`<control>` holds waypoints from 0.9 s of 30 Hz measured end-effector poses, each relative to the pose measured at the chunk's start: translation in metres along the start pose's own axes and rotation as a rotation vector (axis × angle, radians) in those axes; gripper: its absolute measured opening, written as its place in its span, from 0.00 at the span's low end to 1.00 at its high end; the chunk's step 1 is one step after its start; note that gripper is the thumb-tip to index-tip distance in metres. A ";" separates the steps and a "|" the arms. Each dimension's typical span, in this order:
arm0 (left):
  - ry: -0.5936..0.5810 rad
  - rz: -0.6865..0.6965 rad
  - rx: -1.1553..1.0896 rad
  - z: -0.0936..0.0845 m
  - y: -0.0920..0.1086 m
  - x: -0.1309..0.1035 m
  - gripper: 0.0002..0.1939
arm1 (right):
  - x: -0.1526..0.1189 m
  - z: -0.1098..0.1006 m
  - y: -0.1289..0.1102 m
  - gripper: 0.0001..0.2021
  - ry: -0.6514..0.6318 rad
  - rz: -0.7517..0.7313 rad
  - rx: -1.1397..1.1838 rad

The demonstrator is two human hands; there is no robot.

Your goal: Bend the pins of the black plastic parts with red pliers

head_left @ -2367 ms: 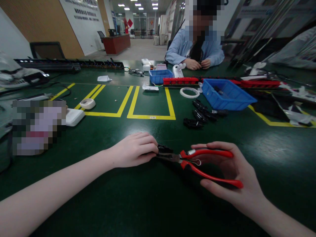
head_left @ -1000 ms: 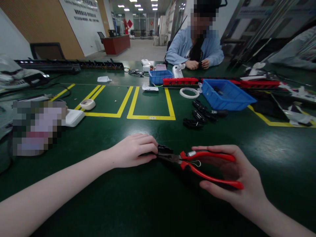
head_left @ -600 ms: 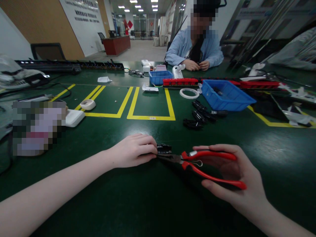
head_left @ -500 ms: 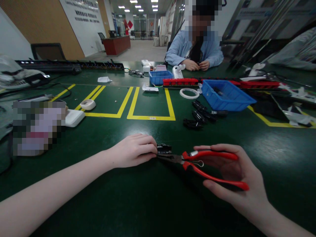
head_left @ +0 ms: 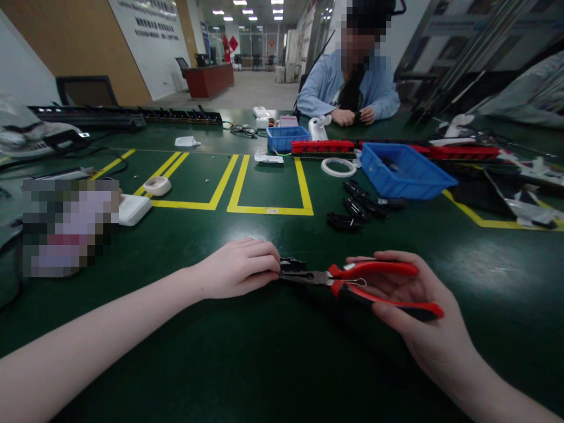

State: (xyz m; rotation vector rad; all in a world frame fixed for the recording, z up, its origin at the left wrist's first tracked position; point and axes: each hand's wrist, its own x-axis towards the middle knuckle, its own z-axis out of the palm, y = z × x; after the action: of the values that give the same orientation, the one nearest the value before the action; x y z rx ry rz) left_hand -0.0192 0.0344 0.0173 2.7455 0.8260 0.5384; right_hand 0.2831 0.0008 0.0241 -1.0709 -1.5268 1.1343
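Left hand point(head_left: 242, 267) pinches black part point(head_left: 293, 264) on green surface point(head_left: 264, 364), well short of its far edge; right hand point(head_left: 429, 299) grips red pliers point(head_left: 368, 268), handles closer together than a moment ago, nose along part's near side, so probably biting tighter; tips hidden

An office fitted out as an assembly workshop is indicated: ahead of the left hand point(head_left: 242, 270), yellow tape point(head_left: 268, 211) is laid in boxes on a green worktable point(head_left: 264, 352); pliers point(head_left: 383, 268) are gripped in the right hand point(head_left: 434, 288), beyond which a blue bin point(head_left: 412, 187) is placed; far past the left, a red reception-style desk point(head_left: 211, 81) is seen.
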 end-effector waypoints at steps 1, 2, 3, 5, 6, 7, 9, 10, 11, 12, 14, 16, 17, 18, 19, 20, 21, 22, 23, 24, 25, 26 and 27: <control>0.000 -0.001 -0.005 0.000 0.000 0.000 0.08 | 0.000 0.000 0.000 0.23 -0.004 0.002 0.007; 0.000 -0.003 -0.010 0.000 0.000 0.000 0.08 | 0.000 0.001 -0.001 0.23 -0.009 0.004 0.013; -0.001 -0.003 -0.016 0.000 0.000 0.000 0.07 | -0.001 0.001 -0.001 0.23 -0.012 0.007 0.017; -0.001 -0.003 -0.031 0.000 -0.001 0.000 0.07 | -0.001 0.001 -0.001 0.23 -0.018 0.017 0.024; -0.001 -0.001 -0.038 0.000 -0.001 0.000 0.06 | -0.001 0.001 -0.001 0.23 -0.023 0.023 0.030; 0.000 0.001 -0.044 0.000 -0.001 0.000 0.06 | -0.001 0.001 -0.002 0.23 -0.027 0.029 0.035; 0.002 0.001 -0.054 0.000 -0.001 0.001 0.06 | -0.002 0.001 -0.002 0.22 -0.032 0.038 0.041; 0.002 -0.002 -0.060 0.000 -0.001 0.001 0.06 | -0.002 0.001 -0.002 0.22 -0.033 0.040 0.041; 0.003 -0.005 -0.066 0.000 -0.001 0.001 0.07 | -0.002 0.001 -0.002 0.22 -0.030 0.038 0.040; 0.006 -0.007 -0.073 0.000 -0.001 0.001 0.07 | -0.002 0.001 -0.002 0.22 -0.027 0.037 0.039; 0.009 -0.008 -0.085 -0.001 -0.001 0.001 0.07 | -0.002 0.001 -0.002 0.22 -0.022 0.036 0.041; 0.013 -0.007 -0.094 -0.002 0.000 0.001 0.07 | -0.003 0.001 -0.002 0.22 -0.015 0.038 0.049; 0.013 -0.009 -0.098 -0.002 0.000 0.001 0.07 | -0.003 0.001 -0.002 0.22 -0.010 0.043 0.056; 0.013 -0.013 -0.104 -0.002 0.000 0.001 0.07 | -0.003 0.001 -0.002 0.22 -0.002 0.049 0.065; 0.012 -0.016 -0.111 -0.002 0.000 0.001 0.07 | -0.003 0.002 -0.002 0.23 0.008 0.054 0.077; 0.011 -0.019 -0.118 -0.002 0.000 0.001 0.07 | -0.003 0.002 -0.002 0.23 0.017 0.061 0.092; 0.008 -0.021 -0.123 -0.002 -0.001 0.001 0.07 | -0.003 0.003 -0.002 0.23 0.023 0.069 0.107; 0.004 -0.024 -0.126 -0.002 -0.001 0.001 0.07 | -0.004 0.003 -0.002 0.23 0.028 0.078 0.121; 0.002 -0.026 -0.127 -0.001 -0.001 0.001 0.07 | -0.004 0.003 -0.002 0.23 0.028 0.089 0.132; 0.001 -0.027 -0.126 -0.001 -0.001 0.000 0.07 | -0.003 0.004 -0.002 0.23 0.026 0.098 0.140; 0.002 -0.029 -0.126 -0.001 -0.001 0.000 0.07 | -0.003 0.004 -0.002 0.22 0.023 0.106 0.144; 0.003 -0.029 -0.131 0.000 -0.001 0.000 0.07 | -0.003 0.004 -0.002 0.22 0.021 0.111 0.148; 0.006 -0.029 -0.142 0.000 -0.001 0.000 0.07 | -0.003 0.004 -0.002 0.22 0.021 0.110 0.151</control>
State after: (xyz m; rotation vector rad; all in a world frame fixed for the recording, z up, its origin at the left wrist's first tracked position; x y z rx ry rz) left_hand -0.0198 0.0358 0.0171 2.6010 0.7954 0.5760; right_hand 0.2791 -0.0029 0.0250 -1.0706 -1.3564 1.2888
